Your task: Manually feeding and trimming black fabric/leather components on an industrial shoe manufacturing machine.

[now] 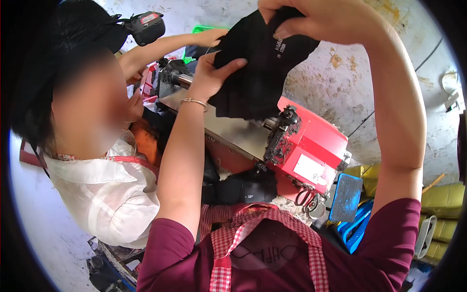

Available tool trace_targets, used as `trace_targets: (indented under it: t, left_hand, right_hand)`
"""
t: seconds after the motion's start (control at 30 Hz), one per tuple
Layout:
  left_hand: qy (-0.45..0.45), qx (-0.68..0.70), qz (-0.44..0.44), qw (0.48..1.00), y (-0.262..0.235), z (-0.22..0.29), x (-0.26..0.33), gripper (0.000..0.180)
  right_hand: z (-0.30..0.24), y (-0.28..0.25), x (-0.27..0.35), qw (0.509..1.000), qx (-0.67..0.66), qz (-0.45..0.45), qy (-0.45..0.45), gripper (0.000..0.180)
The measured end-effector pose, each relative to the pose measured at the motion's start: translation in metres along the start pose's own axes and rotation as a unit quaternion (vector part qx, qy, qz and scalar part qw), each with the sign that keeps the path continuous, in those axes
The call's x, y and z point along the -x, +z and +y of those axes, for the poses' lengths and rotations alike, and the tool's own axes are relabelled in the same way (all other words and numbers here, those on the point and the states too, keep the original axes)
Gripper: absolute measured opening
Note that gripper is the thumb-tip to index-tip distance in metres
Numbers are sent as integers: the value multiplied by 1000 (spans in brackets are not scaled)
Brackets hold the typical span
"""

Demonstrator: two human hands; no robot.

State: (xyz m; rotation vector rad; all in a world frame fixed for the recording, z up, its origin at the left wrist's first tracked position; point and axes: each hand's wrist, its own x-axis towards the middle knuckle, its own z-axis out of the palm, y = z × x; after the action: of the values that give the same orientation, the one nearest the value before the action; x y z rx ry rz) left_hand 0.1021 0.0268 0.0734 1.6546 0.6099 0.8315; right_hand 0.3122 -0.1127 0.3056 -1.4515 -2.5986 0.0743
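I hold up a flat black fabric piece (255, 73) with small white print near its upper right. My left hand (213, 75) is closed on its left edge, the thumb lying across the front. At the top, my right hand (306, 22) pinches the upper edge between thumb and fingers. The lower edge of the piece hangs over a red machine (316, 146) and hides part of its metal work plate (231, 138). Dark fuzz coats the machine's black head (282, 136). More black pieces (248, 187) lie below, close to my body.
A co-worker in a white shirt (112, 194) is close on my left, one arm (168, 48) reaching beyond the machine toward a green basket (204, 29). At right are a blue-edged board (346, 197), a blue plastic frame (357, 231) and yellow-green bundles (440, 204).
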Motion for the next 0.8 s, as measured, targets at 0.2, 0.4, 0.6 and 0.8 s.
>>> trace_targets:
  t: [0.2,0.4,0.6,0.8]
  left_hand:
    - [36,426,-202,881,62,-40,22,81]
    - [-97,364,-308,874,99,-2,27,94]
    - [-64,144,-287,945,157,29,-4,66]
    - [79,85,-150,982,224,1,-60,36]
  right_hand:
    - [-13,-13,23,1000,9,-21,9,36]
    - [40,-19,55,1000,-10,0,-5,69]
    - [25,-34,119,994,59,69,56,58]
    - [17,-29,166,965,-42,71,250,44]
